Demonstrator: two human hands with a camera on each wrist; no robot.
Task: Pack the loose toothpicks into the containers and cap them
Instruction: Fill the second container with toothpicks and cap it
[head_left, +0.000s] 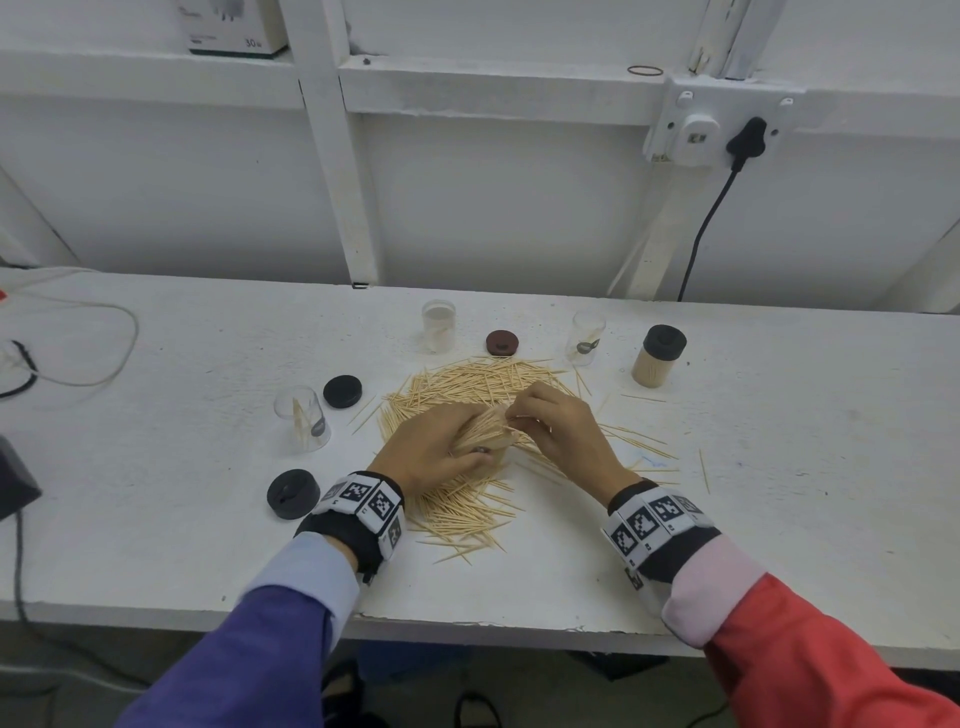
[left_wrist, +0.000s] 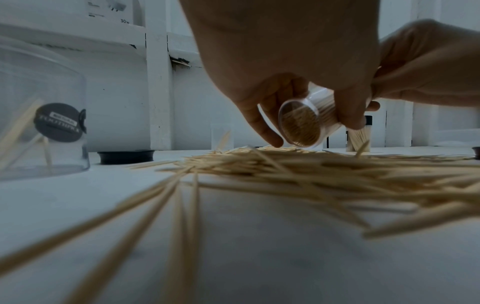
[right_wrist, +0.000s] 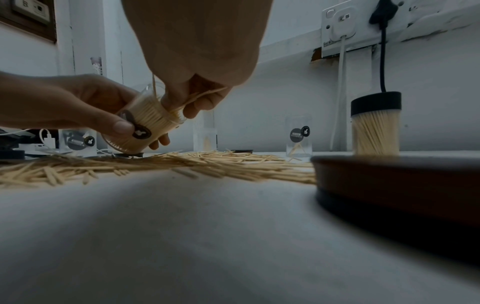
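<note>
While the left hand (head_left: 436, 452) gripped a clear container (left_wrist: 309, 121) tilted above the heap of loose toothpicks (head_left: 467, 384), its fingers and thumb curled round the wall, the right hand (head_left: 558, 426) pinched a few toothpicks at the container's open mouth. Seen from the left wrist, the container's round base faced the camera and was packed with toothpick ends; from the right wrist, its side showed a dense bundle of sticks and a dark label. The heap lay on the white table (head_left: 779, 467) beneath and around both hands, with strays scattered to the right. A capped container (head_left: 657, 358) full of toothpicks stood upright at the far right. Three nearly empty clear containers stood upright: one at the left (head_left: 302, 418), one at the far centre (head_left: 439, 325), one right of centre (head_left: 587, 338). Loose lids lay on the table: a black lid (head_left: 343, 391) just beside the left container, another black lid (head_left: 292, 493) near the left wrist, and a brown lid (head_left: 502, 343) at the heap's far edge.
</note>
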